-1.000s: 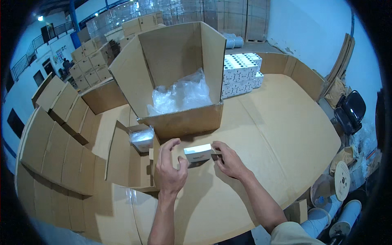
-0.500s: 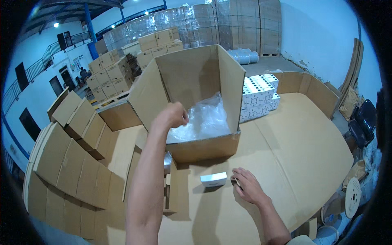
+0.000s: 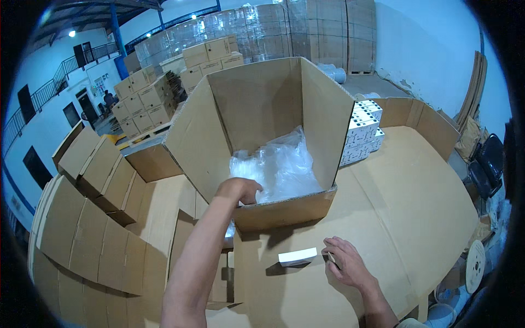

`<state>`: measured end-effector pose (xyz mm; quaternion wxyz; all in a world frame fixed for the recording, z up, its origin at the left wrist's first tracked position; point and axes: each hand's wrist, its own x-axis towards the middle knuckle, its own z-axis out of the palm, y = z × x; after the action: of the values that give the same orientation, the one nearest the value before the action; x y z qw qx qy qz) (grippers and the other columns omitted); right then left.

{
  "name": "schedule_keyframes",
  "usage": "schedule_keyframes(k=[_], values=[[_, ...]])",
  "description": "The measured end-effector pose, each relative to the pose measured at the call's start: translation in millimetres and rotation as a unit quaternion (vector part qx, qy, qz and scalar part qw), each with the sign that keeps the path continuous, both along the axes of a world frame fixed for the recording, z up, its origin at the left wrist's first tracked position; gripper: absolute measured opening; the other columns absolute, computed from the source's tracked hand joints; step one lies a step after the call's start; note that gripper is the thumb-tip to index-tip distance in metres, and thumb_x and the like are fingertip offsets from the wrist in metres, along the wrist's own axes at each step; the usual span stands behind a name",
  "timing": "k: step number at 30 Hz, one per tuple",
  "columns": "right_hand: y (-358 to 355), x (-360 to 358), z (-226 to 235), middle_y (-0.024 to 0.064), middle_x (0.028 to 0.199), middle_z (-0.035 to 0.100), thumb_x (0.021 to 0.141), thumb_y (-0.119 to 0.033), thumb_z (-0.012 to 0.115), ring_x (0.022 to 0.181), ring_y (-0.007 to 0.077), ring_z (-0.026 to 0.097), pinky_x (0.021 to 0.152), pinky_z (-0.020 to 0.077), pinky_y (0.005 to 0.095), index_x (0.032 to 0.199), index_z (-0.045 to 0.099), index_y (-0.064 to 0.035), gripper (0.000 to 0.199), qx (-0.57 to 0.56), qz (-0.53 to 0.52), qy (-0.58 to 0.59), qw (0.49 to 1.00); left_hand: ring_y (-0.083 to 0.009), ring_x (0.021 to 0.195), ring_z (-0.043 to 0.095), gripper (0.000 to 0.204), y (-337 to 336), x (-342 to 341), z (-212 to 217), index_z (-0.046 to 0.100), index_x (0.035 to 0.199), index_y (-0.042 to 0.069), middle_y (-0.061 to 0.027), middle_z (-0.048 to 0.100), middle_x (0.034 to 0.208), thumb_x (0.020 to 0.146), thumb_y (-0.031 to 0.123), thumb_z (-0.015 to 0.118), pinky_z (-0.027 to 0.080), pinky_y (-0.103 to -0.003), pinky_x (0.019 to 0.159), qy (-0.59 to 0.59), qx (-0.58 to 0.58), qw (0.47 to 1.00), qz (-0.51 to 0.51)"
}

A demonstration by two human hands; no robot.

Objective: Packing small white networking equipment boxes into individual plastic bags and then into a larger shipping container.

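A large open cardboard carton (image 3: 284,213) with raised flaps stands in front of me, holding crumpled clear plastic bags (image 3: 284,169). My left hand (image 3: 238,191) is at its near-left rim, fingers curled inward beside the plastic; what they grip, if anything, is hidden. My right hand (image 3: 348,263) rests low over the cardboard-covered table, thumb and fingers drawn together around a small thin thing that I cannot make out. Just left of that hand lies a small white box (image 3: 297,256), apart from the fingers.
Patterned white boxes (image 3: 361,134) are stacked behind the carton's right flap. Brown cartons (image 3: 93,229) line the left side. Below my left forearm sits an open cardboard box with dividers (image 3: 224,279). A low cardboard wall (image 3: 418,117) edges the table (image 3: 404,197).
My left hand has come down from above the plastic bags to the carton's near rim. The view has shifted slightly; my right hand keeps its place beside the white box.
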<state>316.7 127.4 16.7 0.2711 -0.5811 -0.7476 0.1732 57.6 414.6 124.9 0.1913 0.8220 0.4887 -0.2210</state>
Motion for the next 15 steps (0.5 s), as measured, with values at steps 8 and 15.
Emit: schedule_keyframes(k=[8,15], values=[[-0.5,-3.8,0.1,0.0137,0.143,0.053,0.082,-0.006,0.067,0.138,0.0361,0.044,0.116,0.0354,0.0488,0.119,0.061,-0.0084,0.038,-0.003,-0.002,0.003,1.0,-0.0332,0.119,0.064,0.1,28.3,-7.0,-40.0,0.015,0.162,0.034,-0.0165,0.059,0.141,0.086,0.016,0.076,0.052,-0.048,0.099,0.031,-0.044,0.994,0.09],[0.4,-2.9,-0.9,0.0134,0.142,0.053,0.082,-0.005,0.068,0.138,0.0362,0.044,0.116,0.0356,0.0484,0.119,0.061,-0.0083,0.038,0.005,-0.001,-0.002,1.0,-0.037,0.102,0.069,0.106,37.1,-20.4,-40.9,0.029,0.156,0.017,-0.0261,0.065,0.125,0.068,0.001,0.087,0.057,-0.048,0.087,-0.134,0.148,0.978,0.064]])
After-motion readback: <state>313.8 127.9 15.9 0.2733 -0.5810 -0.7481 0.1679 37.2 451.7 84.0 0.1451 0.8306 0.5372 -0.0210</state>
